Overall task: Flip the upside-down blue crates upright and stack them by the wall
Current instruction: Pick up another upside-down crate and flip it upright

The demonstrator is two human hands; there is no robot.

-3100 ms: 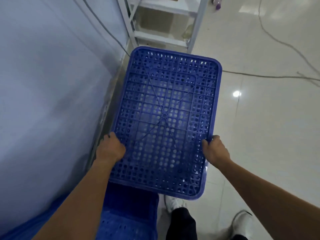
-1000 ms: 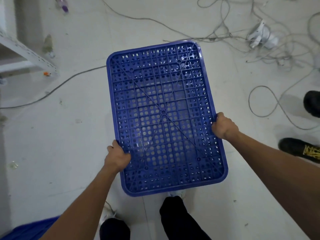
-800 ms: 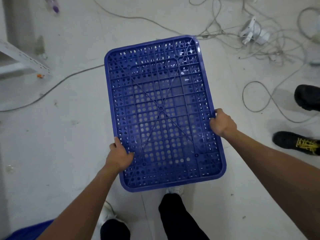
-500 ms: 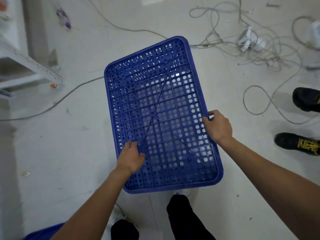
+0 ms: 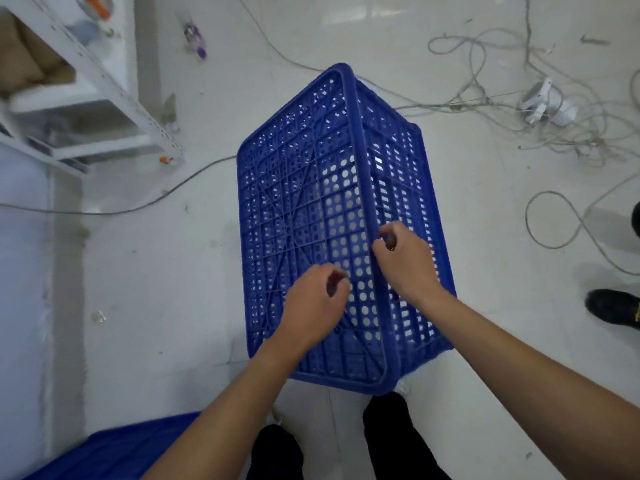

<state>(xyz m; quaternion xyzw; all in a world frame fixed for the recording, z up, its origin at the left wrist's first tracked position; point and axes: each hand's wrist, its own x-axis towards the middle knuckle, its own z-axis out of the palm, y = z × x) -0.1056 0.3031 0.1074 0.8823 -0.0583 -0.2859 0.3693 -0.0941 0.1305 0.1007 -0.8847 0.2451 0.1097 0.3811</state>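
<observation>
Crate (image 5: 304, 202) tilted, perforated base (blue) up | right hand (image 5: 407, 261) pinching edge | left hand (image 5: 313, 306) loosely curled

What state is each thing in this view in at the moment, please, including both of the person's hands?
blue crate: tilted on edge, base toward the camera, mid-flip, not upright.
left hand: fingers curled against the perforated base.
right hand: curled on the edge where base meets side wall.
second blue crate: on the floor at bottom left, mostly cut off.
cables: loose and tangled on the floor.
white shelving: standing at upper left.
</observation>
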